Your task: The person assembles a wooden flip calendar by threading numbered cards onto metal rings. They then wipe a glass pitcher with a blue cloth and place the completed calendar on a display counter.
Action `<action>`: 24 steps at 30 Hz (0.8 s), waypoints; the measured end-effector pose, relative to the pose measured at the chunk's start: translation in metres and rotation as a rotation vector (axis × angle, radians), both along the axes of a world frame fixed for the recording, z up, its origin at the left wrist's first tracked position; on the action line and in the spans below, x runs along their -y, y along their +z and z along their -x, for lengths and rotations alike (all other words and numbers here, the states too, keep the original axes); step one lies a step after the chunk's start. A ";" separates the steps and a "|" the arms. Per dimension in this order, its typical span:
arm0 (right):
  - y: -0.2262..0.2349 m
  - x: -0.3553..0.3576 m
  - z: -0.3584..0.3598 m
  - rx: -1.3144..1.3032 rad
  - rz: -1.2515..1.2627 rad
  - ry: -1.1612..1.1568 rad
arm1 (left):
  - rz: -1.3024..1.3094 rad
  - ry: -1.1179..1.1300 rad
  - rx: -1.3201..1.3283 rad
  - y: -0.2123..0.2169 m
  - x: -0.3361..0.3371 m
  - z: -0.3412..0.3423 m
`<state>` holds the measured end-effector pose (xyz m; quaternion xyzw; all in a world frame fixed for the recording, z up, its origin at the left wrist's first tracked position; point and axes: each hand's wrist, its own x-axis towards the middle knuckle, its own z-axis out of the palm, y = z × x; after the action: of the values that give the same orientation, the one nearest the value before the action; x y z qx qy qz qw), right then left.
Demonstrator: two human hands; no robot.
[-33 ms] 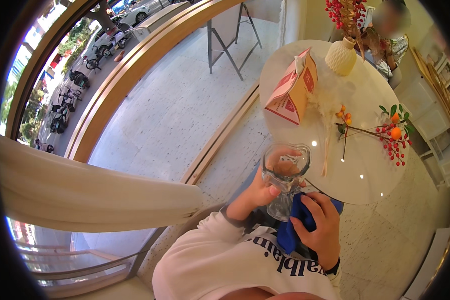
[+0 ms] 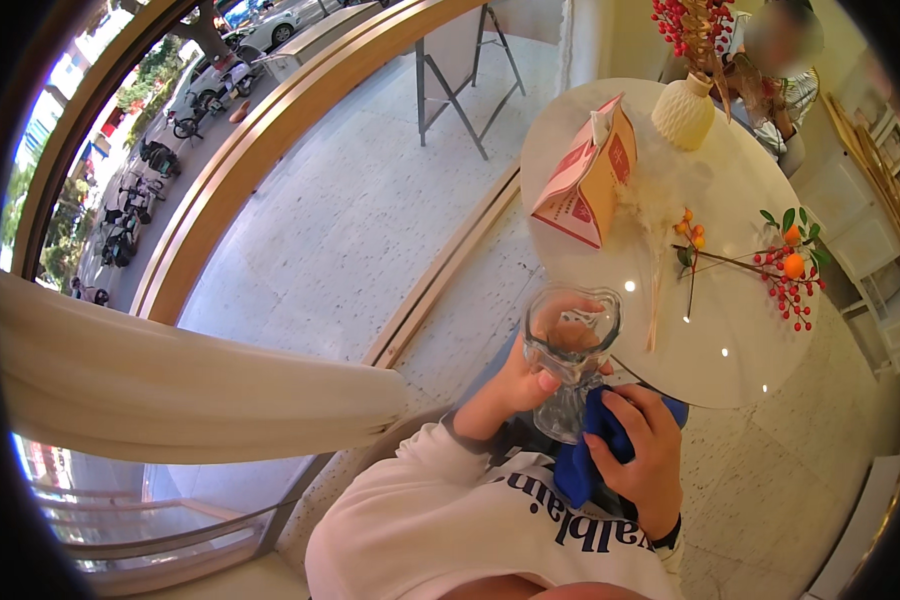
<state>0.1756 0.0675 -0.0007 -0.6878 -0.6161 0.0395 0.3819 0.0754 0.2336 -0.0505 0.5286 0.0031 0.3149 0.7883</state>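
Note:
A clear glass vase [image 2: 560,408] with a wavy rim is tilted in front of my chest, its mouth facing up and away from me. My left hand [image 2: 517,382] is wrapped round its upper part, with some fingers visible through the glass. In my right hand [image 2: 646,458] a bunched blue cloth [image 2: 574,470] is pressed against the lower side of the vase. Part of the cloth hangs below my fingers. The vase's base is partly hidden by the cloth.
Beyond the vase stands a round white table [image 2: 580,262]. On it are a red and cream tissue box [image 2: 595,180], pale dried grass [image 2: 653,240], a berry branch [image 2: 735,263] and a cream vase [image 2: 682,118]. Another person [image 2: 770,100] sits across. A curtain [image 2: 190,385] hangs left.

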 end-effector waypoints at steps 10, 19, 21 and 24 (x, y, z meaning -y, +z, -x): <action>0.020 -0.005 -0.013 -0.142 -0.251 -0.161 | 0.139 -0.010 0.016 0.006 0.004 -0.005; 0.040 -0.037 -0.020 -0.035 -0.372 -0.068 | 0.270 0.073 -0.050 0.005 0.024 -0.012; 0.034 -0.040 -0.019 -0.022 -0.387 -0.086 | 0.295 0.089 -0.089 0.004 0.028 -0.011; 0.030 -0.039 -0.016 0.024 -0.382 -0.113 | 0.312 0.110 -0.119 0.006 0.030 -0.013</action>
<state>0.1912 0.1070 0.0290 -0.6366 -0.5775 -0.1078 0.4995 0.0889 0.2035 -0.0441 0.4165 0.1276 0.3213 0.8408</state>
